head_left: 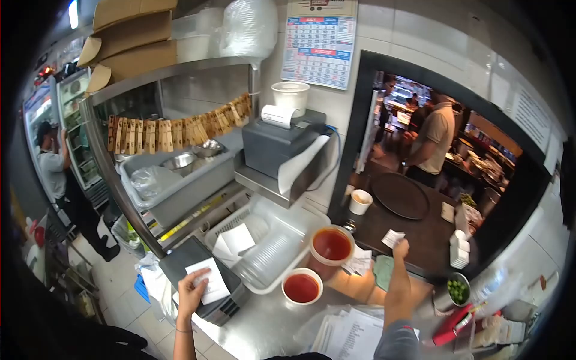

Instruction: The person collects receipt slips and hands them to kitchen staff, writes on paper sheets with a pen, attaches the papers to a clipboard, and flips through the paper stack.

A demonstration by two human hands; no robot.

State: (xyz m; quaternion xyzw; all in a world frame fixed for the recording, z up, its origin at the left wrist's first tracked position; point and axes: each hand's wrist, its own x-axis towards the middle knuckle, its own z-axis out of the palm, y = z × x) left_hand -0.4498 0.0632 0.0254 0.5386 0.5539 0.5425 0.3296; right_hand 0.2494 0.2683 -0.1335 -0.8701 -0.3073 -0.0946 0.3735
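Note:
My left hand [191, 293] has its fingers on a white paper slip [213, 287], which lies over the top of a black box-shaped machine [228, 307]. My right hand [401, 249] reaches through the wall opening and pinches a small printed paper slip [391, 238] above the dark counter [375, 223]. Between my arms, a clear tub of red sauce [333, 246] and a white tub of red sauce [301, 287] stand on the steel worktop [255, 324]. More printed slips [359, 261] lie beside the clear tub.
A round dark tray [401, 196] and a white cup [360, 203] sit on the pass counter. A plastic basket [270, 282] holds stacked clear lids. A receipt printer [279, 147] stands on a shelf. Other people stand beyond the opening and at the far left.

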